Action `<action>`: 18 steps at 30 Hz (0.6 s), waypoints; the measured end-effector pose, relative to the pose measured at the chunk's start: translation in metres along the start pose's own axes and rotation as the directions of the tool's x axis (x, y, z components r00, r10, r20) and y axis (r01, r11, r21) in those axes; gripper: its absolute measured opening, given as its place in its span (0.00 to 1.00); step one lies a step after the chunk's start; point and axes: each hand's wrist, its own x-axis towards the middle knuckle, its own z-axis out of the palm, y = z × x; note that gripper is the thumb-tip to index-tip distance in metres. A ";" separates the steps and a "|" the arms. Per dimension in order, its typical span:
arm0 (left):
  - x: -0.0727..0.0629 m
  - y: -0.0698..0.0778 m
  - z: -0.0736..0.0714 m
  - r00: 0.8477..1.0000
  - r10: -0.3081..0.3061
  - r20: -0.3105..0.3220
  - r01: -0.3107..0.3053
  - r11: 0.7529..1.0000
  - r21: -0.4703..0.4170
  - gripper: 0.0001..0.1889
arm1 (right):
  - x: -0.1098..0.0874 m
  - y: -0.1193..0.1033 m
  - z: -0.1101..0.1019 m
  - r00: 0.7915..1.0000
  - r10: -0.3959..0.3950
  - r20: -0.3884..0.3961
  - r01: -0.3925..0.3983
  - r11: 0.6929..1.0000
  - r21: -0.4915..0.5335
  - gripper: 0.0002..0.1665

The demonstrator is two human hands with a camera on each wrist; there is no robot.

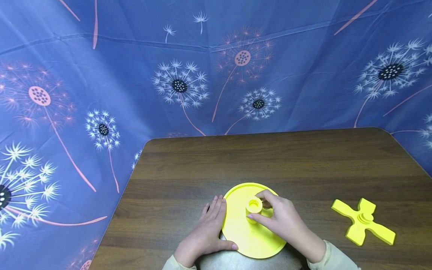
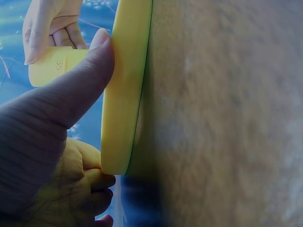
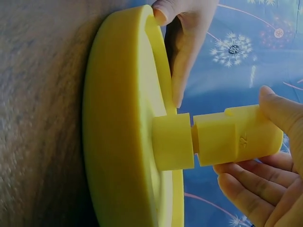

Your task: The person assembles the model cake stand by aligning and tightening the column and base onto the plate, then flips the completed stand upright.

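A round yellow plate with a raised rim (image 1: 251,245) lies on the table in front of me. From its middle rises a short yellow post (image 3: 173,142). My right hand (image 1: 285,217) pinches a yellow cylindrical piece (image 3: 239,135) between thumb and fingers, in line over the post; a narrow gap shows between them. The piece has a hollow top in the head view and small raised or cut marks on its side. My left hand (image 1: 210,230) rests at the plate's left edge, fingers straight along the rim and thumb touching the near side.
To the right on the brown wooden table (image 1: 202,161) lies a yellow cross-shaped part (image 1: 357,228) with a stepped round knob at its centre. A blue cloth (image 1: 303,93) with a dandelion print hangs behind the table and along its left side.
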 end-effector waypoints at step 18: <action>-0.001 -0.001 -0.001 1.000 0.002 0.000 -0.002 1.000 -0.017 0.66 | -0.003 0.005 0.000 0.992 -0.065 0.107 0.058 0.996 0.069 0.33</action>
